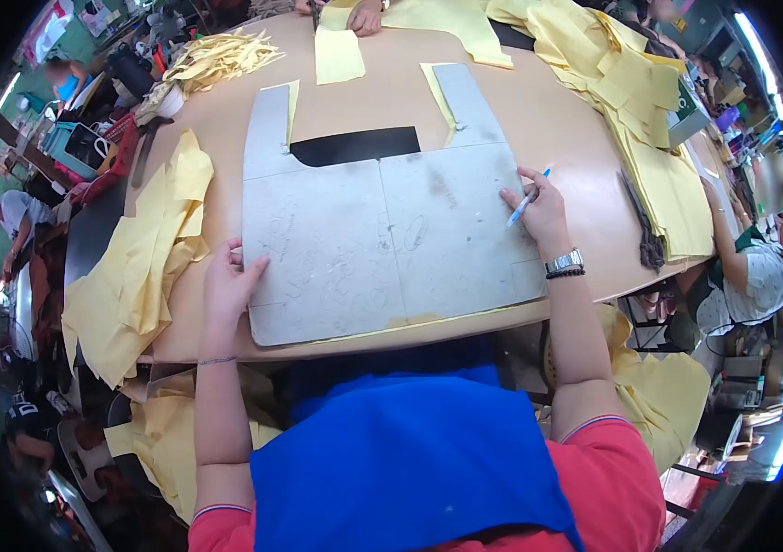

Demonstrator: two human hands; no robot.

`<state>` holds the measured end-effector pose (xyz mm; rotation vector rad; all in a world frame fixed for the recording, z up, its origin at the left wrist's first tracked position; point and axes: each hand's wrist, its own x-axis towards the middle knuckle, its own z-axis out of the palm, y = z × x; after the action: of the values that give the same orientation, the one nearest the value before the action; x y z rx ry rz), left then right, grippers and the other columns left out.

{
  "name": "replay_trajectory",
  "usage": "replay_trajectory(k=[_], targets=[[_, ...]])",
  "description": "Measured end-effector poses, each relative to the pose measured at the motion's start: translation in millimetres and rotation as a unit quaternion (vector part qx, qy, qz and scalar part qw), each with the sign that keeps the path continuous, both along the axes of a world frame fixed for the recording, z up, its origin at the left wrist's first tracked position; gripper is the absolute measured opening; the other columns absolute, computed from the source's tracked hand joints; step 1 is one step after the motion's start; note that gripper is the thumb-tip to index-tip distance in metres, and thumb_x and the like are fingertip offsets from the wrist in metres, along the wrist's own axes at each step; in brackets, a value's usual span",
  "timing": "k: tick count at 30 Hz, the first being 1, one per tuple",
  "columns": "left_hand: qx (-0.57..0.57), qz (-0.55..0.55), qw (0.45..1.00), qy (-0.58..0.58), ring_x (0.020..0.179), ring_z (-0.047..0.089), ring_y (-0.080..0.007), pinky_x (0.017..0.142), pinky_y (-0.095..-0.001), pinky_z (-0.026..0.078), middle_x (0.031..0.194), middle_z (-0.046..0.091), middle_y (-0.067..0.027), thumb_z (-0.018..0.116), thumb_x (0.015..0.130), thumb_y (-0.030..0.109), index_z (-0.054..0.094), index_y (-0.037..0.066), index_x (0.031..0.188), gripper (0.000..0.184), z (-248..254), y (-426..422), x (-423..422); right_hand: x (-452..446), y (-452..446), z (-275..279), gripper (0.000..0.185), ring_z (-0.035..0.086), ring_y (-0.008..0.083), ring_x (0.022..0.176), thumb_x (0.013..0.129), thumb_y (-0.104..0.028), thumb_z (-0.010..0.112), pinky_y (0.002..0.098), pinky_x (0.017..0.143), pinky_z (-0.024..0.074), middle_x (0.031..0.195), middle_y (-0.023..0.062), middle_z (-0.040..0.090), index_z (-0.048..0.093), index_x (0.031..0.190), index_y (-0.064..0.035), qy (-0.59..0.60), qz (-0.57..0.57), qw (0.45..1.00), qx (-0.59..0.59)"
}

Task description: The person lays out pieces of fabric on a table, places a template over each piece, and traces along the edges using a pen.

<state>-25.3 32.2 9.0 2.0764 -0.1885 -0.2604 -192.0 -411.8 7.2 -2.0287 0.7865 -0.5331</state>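
Note:
A large grey cardboard pattern (391,239) with two upright strips lies on yellow fabric (437,97) that shows along its edges. My left hand (235,281) grips the pattern's left edge, thumb on top. At the right edge, my right hand (538,212) has a blue-and-white pen (527,199) between its fingers while also touching the cardboard. Pencil lines and handwriting mark the pattern. A black patch (359,145) shows in the gap between the strips.
Yellow fabric pieces lie at the left (152,248) and in a stack at the right (667,184). Dark scissors (644,225) rest beside that stack. Across the table (584,166), another person's hand (365,17) touches yellow fabric near a heap of yellow strips (221,60).

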Motion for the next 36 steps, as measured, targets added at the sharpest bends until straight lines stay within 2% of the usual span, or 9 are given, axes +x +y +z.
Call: replay_trajectory(k=[7, 10, 16, 20, 25, 29, 32, 34, 36], targets=[[0.071, -0.005, 0.997, -0.022, 0.063, 0.055, -0.0095, 0.058, -0.0262, 0.046, 0.073, 0.058, -0.0009, 0.08, 0.074, 0.022, 0.059, 0.0, 0.117, 0.052, -9, 5, 10, -1, -8, -10, 0.055, 0.047, 0.0051, 0.063, 0.075, -0.013, 0.082, 0.0209, 0.057, 0.0437, 0.073, -0.0048, 0.049, 0.058, 0.122, 0.0035, 0.005, 0.002, 0.999, 0.034], [0.087, -0.003, 0.996, -0.026, 0.063, 0.055, -0.0096, 0.057, -0.0264, 0.046, 0.071, 0.058, -0.0003, 0.08, 0.074, 0.022, 0.06, 0.0, 0.115, 0.051, -1, 2, 8, 1, -10, -13, 0.06, 0.055, 0.0097, 0.067, 0.074, -0.025, 0.084, 0.0263, 0.063, 0.048, 0.075, 0.002, 0.061, 0.06, 0.122, 0.0003, 0.032, -0.004, 0.999, 0.014], [0.093, -0.002, 0.996, -0.01, 0.063, 0.056, -0.0089, 0.057, -0.0265, 0.046, 0.071, 0.058, -0.0003, 0.08, 0.074, 0.021, 0.062, 0.0, 0.113, 0.048, -1, 2, 10, 7, -16, -15, 0.06, 0.057, 0.0117, 0.068, 0.075, -0.029, 0.083, 0.0285, 0.066, 0.049, 0.077, 0.005, 0.064, 0.06, 0.123, -0.0014, 0.055, 0.003, 0.998, 0.002], [0.101, -0.009, 0.995, -0.007, 0.062, 0.055, -0.0088, 0.057, -0.0261, 0.046, 0.069, 0.058, 0.0001, 0.08, 0.073, 0.021, 0.062, 0.0, 0.11, 0.047, 4, 0, 11, 10, -19, -12, 0.062, 0.063, 0.0172, 0.075, 0.074, -0.032, 0.083, 0.031, 0.072, 0.0513, 0.084, 0.0106, 0.067, 0.06, 0.122, -0.0011, 0.083, 0.017, 0.996, -0.018], [0.21, -0.019, 0.977, -0.018, 0.062, 0.055, -0.0102, 0.057, -0.0272, 0.046, 0.068, 0.056, 0.0001, 0.081, 0.072, 0.03, 0.064, 0.002, 0.109, 0.049, 12, -2, 15, 9, -16, 7, 0.059, 0.067, 0.0257, 0.084, 0.073, -0.035, 0.082, 0.0342, 0.079, 0.0526, 0.093, 0.0169, 0.069, 0.062, 0.117, -0.0014, 0.14, 0.053, 0.98, -0.131], [0.326, -0.034, 0.944, -0.047, 0.064, 0.049, -0.0066, 0.057, -0.0221, 0.041, 0.071, 0.051, 0.0017, 0.081, 0.074, 0.028, 0.062, 0.001, 0.116, 0.054, 39, -17, 5, 3, -19, 15, 0.048, 0.067, 0.0214, 0.083, 0.074, -0.027, 0.082, 0.0317, 0.075, 0.0531, 0.093, 0.0149, 0.069, 0.064, 0.111, -0.0022, 0.148, 0.042, 0.985, -0.075], [0.241, -0.013, 0.966, -0.09, 0.065, 0.053, -0.0093, 0.06, -0.0254, 0.045, 0.072, 0.054, 0.0008, 0.083, 0.07, 0.034, 0.064, 0.002, 0.114, 0.058, 10, 1, 11, 0, -30, -1, 0.042, 0.064, 0.0145, 0.075, 0.075, -0.017, 0.082, 0.0274, 0.067, 0.0511, 0.087, 0.0088, 0.068, 0.063, 0.109, -0.0013, 0.091, 0.037, 0.994, 0.051], [0.15, -0.011, 0.987, -0.06, 0.066, 0.05, -0.0073, 0.06, -0.0224, 0.043, 0.074, 0.052, 0.0023, 0.083, 0.072, 0.028, 0.063, 0.001, 0.118, 0.057, -3, 8, 16, -4, -34, -7, 0.042, 0.058, 0.0075, 0.063, 0.075, -0.011, 0.082, 0.0225, 0.057, 0.0471, 0.076, 0.001, 0.063, 0.061, 0.11, -0.0008, 0.028, 0.041, 0.986, 0.156], [0.074, -0.012, 0.996, -0.04, 0.066, 0.048, -0.0053, 0.06, -0.0198, 0.042, 0.074, 0.049, 0.0036, 0.082, 0.074, 0.022, 0.061, 0.0, 0.121, 0.056, -15, 12, 21, -5, -34, -8, 0.04, 0.058, 0.0071, 0.062, 0.076, -0.008, 0.08, 0.021, 0.054, 0.0461, 0.077, 0.0012, 0.064, 0.06, 0.11, 0.0003, 0.014, 0.032, 0.986, 0.162]])
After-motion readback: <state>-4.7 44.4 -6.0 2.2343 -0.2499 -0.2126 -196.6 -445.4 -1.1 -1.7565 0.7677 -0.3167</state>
